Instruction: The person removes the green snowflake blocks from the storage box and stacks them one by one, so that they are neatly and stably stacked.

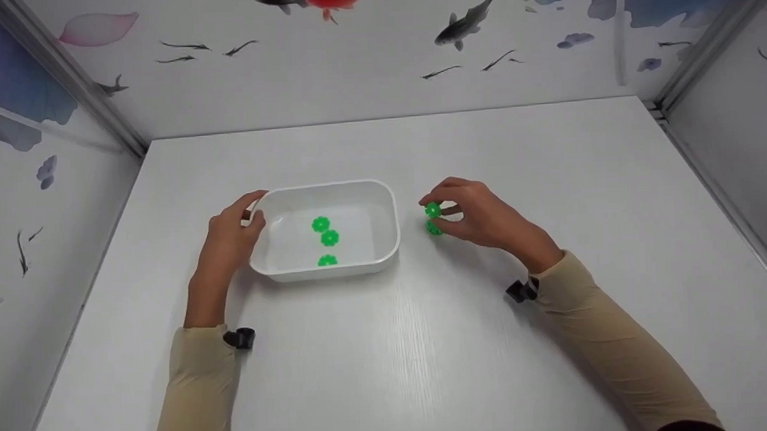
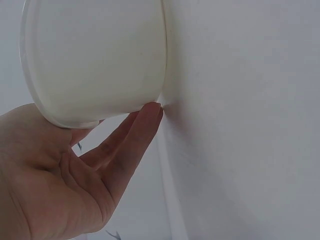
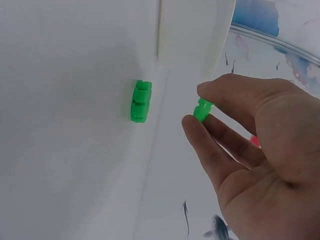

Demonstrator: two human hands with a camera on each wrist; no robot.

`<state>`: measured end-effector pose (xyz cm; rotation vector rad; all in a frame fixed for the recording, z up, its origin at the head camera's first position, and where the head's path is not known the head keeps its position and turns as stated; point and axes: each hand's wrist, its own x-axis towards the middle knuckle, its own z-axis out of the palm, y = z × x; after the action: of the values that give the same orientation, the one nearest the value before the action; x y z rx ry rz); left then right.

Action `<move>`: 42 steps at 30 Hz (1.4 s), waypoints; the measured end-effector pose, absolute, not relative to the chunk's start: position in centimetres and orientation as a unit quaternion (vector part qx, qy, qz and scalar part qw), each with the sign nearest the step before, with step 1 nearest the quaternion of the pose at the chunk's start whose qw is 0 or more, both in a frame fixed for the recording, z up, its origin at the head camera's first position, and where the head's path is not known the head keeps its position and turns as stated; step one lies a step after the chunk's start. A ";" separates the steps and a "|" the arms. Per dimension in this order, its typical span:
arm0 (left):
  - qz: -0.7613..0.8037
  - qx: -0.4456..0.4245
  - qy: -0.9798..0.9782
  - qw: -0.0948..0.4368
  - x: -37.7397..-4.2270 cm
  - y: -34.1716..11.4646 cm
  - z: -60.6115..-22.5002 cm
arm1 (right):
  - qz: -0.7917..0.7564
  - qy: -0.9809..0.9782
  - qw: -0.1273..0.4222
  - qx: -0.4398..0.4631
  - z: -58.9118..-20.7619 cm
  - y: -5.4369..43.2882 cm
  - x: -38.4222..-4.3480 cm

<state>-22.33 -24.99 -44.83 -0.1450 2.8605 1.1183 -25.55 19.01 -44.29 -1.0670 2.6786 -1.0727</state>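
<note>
A white plastic tub (image 1: pixel 360 266) with rounded corners stands on the table, three green flower-shaped pieces (image 1: pixel 320 225) lying inside it. My left hand (image 1: pixel 230 237) holds the tub's left end; in the left wrist view its fingers (image 2: pixel 135 145) lie against the tub's outer side, low near the table. To the right of the tub, my right hand (image 1: pixel 476 213) pinches one green flower-shaped piece (image 3: pixel 202 109) between thumb and fingertips, raised off the table. Just below that one, another green flower-shaped piece (image 3: pixel 141 101) rests on the table.
The white table (image 1: pixel 375 356) carries the tub, with a printed white panel (image 1: pixel 378 56) rising behind it and more panels at left and right. Dark wrist devices (image 1: pixel 240 338) sit at both sleeve cuffs.
</note>
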 end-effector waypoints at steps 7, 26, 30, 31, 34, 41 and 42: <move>0.365 -0.051 0.929 0.031 -22.3 -25.0 -44.7 | -0.328 0.885 0.064 -0.325 -44.6 19.1 -25.9; 0.358 -0.044 0.932 0.028 -22.2 -25.1 -44.9 | -0.256 0.919 0.090 -0.286 -45.2 18.9 -25.9; 0.359 -0.049 0.932 0.029 -22.2 -25.0 -44.8 | -0.256 0.919 0.092 -0.286 -45.3 18.9 -25.8; 0.358 -0.049 0.932 0.028 -22.3 -25.0 -44.8 | -0.256 0.918 0.093 -0.286 -45.3 18.9 -25.8; 0.357 -0.050 0.932 0.025 -22.3 -25.0 -45.0 | -0.257 0.918 0.096 -0.286 -45.4 18.9 -25.9; 0.357 -0.048 0.932 0.026 -22.4 -25.2 -45.1 | -0.259 0.918 0.098 -0.284 -45.5 18.9 -25.8; 0.358 -0.046 0.932 0.026 -22.4 -25.2 -45.1 | -0.258 0.918 0.098 -0.284 -45.5 18.9 -25.8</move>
<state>-22.36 -25.21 -45.12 -0.1429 2.8822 1.1055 -25.81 18.86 -45.55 -0.8418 2.7169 -0.7637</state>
